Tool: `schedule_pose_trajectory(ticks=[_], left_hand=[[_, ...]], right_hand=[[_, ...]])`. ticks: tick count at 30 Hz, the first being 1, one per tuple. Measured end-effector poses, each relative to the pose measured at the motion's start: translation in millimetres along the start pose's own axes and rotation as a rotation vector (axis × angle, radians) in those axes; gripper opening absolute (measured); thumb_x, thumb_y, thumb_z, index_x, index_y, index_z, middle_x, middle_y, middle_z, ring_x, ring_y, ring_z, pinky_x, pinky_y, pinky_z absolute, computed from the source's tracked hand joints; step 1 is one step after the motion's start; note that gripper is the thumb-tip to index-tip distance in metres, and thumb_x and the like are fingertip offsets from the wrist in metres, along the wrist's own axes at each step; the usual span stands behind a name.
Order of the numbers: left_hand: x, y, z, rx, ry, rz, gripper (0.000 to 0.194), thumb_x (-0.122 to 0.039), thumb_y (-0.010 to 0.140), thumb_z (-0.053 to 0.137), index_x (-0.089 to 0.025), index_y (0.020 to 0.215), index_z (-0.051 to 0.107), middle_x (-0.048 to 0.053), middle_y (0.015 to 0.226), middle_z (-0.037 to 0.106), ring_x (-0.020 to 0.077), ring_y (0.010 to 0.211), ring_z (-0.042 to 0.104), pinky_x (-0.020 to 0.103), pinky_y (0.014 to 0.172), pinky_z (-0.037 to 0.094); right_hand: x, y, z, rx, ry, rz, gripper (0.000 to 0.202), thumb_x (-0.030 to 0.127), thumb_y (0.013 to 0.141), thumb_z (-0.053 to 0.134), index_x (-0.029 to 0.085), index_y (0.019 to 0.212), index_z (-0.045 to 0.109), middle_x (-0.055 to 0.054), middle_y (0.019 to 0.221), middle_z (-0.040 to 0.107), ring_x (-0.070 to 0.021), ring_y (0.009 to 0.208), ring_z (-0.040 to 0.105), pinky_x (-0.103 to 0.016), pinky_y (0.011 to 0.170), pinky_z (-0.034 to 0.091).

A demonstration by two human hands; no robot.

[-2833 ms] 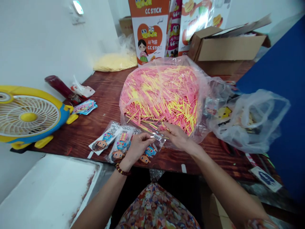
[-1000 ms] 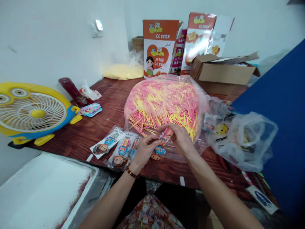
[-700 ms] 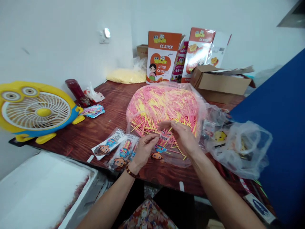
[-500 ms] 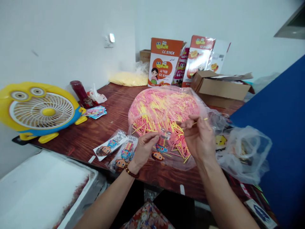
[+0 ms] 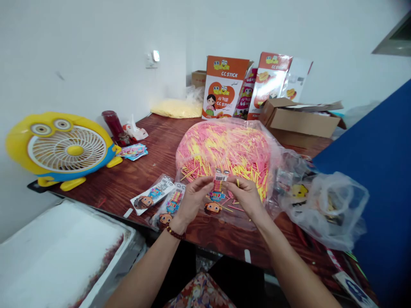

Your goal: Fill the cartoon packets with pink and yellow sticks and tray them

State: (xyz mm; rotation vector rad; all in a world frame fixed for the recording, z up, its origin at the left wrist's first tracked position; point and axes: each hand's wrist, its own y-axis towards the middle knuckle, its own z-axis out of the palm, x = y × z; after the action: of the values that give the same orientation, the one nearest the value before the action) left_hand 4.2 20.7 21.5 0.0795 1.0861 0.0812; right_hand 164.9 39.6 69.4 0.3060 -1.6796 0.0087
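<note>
Filling step, I'd judge: left hand (image 5: 192,199) pinches the small packet (image 5: 217,196) by its edge before the sticks (image 5: 221,145), right hand (image 5: 248,197) opposite, fingers closed on a yellow stick (image 5: 238,183), next move likely needing a steady packet

Pale bluish-white, smooth walls (image 5: 112,34) meet in corner; small rectangular white light (image 5: 156,56) glows on left wall. Dark reddish-brown wood-grain desk (image 5: 160,137) below, flat blue panel (image 5: 375,154) right.
</note>
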Motion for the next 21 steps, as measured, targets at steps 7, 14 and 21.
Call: schedule_pose_trajectory(ticks=[7, 14, 21], left_hand=[[-5.7, -11.4, -12.9, 0.057, 0.112, -0.085, 0.019, -0.029, 0.076, 0.079, -0.015, 0.084, 0.07, 0.0, 0.081, 0.067, 0.0108, 0.073, 0.06, 0.023, 0.071, 0.047], [-10.7, -15.3, -21.1, 0.055, 0.28, -0.021, 0.017, -0.031, 0.081, 0.071, -0.014, 0.082, 0.069, 0.0, 0.077, 0.066, 0.0122, 0.072, 0.057, 0.024, 0.071, 0.045], [-10.6, -22.5, -33.0, -0.015, 0.327, -0.032, 0.02, -0.034, 0.08, 0.073, -0.015, 0.077, 0.068, -0.002, 0.071, 0.063, 0.0102, 0.065, 0.053, 0.022, 0.064, 0.041]], right_hand=[[-13.8, 0.3, 10.5, 0.033, 0.026, 0.089, 0.031, 0.049, 0.071, 0.074, 0.018, 0.072, 0.068, 0.003, 0.058, 0.052, -0.0096, 0.054, 0.041, -0.023, 0.049, 0.031], [-26.6, 4.0, 19.4, 0.128, 0.089, 0.111, 0.039, 0.048, 0.067, 0.079, 0.019, 0.059, 0.054, 0.007, 0.054, 0.042, -0.0075, 0.052, 0.035, -0.023, 0.053, 0.031], [-29.6, 1.9, 35.0, 0.172, 0.149, 0.159, 0.032, 0.048, 0.067, 0.076, 0.019, 0.067, 0.063, 0.002, 0.066, 0.057, -0.0124, 0.064, 0.05, -0.026, 0.063, 0.04]])
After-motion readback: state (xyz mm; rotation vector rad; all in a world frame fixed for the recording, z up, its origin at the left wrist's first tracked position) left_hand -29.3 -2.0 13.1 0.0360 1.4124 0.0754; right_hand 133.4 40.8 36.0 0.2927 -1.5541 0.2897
